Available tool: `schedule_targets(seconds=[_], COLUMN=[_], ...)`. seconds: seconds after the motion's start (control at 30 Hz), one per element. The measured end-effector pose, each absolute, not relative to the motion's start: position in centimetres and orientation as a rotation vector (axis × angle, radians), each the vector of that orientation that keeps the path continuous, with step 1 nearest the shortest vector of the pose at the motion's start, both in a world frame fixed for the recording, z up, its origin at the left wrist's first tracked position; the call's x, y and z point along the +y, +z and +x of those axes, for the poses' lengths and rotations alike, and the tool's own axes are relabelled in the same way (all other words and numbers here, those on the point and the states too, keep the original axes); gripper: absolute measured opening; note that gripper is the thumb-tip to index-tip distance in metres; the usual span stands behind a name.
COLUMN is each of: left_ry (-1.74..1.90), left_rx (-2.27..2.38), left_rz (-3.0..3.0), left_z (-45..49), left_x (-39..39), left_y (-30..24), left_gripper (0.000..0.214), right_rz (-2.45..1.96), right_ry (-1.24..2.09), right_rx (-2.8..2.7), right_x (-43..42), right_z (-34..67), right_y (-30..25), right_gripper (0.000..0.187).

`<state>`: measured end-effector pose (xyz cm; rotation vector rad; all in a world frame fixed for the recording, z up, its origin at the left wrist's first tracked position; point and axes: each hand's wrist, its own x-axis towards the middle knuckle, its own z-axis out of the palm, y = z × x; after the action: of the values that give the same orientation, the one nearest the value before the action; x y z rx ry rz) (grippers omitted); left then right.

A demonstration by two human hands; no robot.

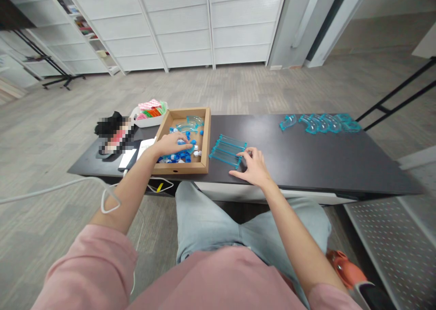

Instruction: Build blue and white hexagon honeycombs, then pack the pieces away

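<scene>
My left hand [173,144] reaches into a shallow cardboard box [205,142], fingers stretched out over loose small blue pieces [184,155]. It hides part of them, and nothing shows held in it. Several curved clear tubes with teal ends [190,126] lie at the far side of that box. Just right of the box, several straight clear tubes with teal ends [226,151] lie side by side on the dark table. My right hand [254,167] is at their near right end, thumb and fingers apart, fingertips at or touching the tube ends.
A row of curved teal-edged clear tubes [323,122] lies at the table's far right. Behind the box's left corner stands a white tray [136,119] of colourful strips. A phone-like device [127,159], black items and a white cable [85,179] are at the left.
</scene>
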<state>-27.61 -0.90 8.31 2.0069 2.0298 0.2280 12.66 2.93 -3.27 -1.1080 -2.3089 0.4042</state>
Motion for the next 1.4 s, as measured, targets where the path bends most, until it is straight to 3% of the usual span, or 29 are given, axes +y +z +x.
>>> schedule_targets(seconds=[0.2, 0.33, 0.47, 0.6, 0.77, 0.97, 1.13, 1.2, 1.3, 1.4], left_ry=[0.351, 0.130, -0.001, 0.034, 0.139, 0.421, 0.622, 0.640, 0.524, 0.384], left_rx=[1.922, 1.573, 1.494, 1.459, 1.407, 1.398, 1.943, 2.123, 2.270, 2.323], left_rz=[2.433, 2.808, 2.991, 3.064, 2.951, 2.718, 2.441, 2.324, 2.192, 2.117], left_z=[-20.0, -13.7, -11.0, -11.2, -12.0, -12.7, -18.6, -21.8, -25.3, -26.2], left_x=[-2.7, -3.8, -3.9, -3.6, -3.7, -5.3, -4.5, -3.3, -1.8, -1.2], left_y=[9.1, 6.3, 3.6, 3.1, 3.8, 7.5, 10.9, 10.9, 9.8, 8.8], left_gripper=[0.037, 0.031, 0.007, 0.018, 0.018, 0.029, 0.032, 0.030, 0.031, 0.035], right_rz=[-1.041, -1.060, -1.133, -1.163, -1.198, -1.183, -1.128, -1.215, -1.331, -1.343], right_ry=[0.415, 0.435, 0.450, 0.482, 0.521, 0.545, 0.511, 0.430, 0.279, 0.253], right_rx=[-2.290, -2.245, -2.181, -2.168, -2.194, -2.086, -2.101, -2.037, -1.950, -1.998], right_x=[3.0, 3.3, 3.6, 3.5, 3.5, 4.3, 4.4, 4.3, 4.2, 4.2], right_z=[12.9, 12.8, 12.6, 12.5, 12.3, 12.6, 12.8, 12.7, 12.4, 12.2], right_y=[-3.4, -3.6, -3.9, -3.8, -3.5, -4.2, -4.6, -4.8, -5.1, -5.3], right_gripper=[0.054, 0.031, 0.023, 0.023, 0.037, 0.042, 0.035, 0.041, 0.055, 0.050])
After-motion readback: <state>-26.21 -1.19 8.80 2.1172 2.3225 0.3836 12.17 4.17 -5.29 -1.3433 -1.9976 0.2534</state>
